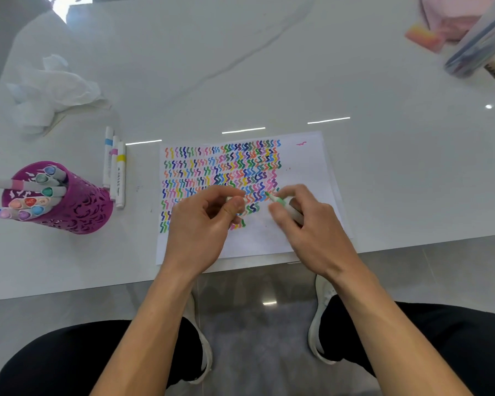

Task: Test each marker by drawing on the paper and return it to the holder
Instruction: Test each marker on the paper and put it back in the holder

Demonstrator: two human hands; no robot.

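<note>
A white paper (pixel 303 178) covered in rows of coloured squiggles lies near the table's front edge. My right hand (pixel 306 224) grips an uncapped green marker (pixel 279 200) with its tip pointing up-left, just above the paper. My left hand (pixel 203 221) pinches the marker's cap (pixel 235 200) a short way left of the tip. A purple perforated holder (pixel 77 204) stands at the left with several capped markers in it. Three markers (pixel 115 167) with blue, pink and yellow bands lie side by side between the holder and the paper.
Crumpled white tissue (pixel 49 90) lies at the back left. A clear pencil case (pixel 480 47) and pink items (pixel 440 27) sit at the back right. The table's front edge (pixel 412 244) runs just below the paper; my knees and shoes are beneath it.
</note>
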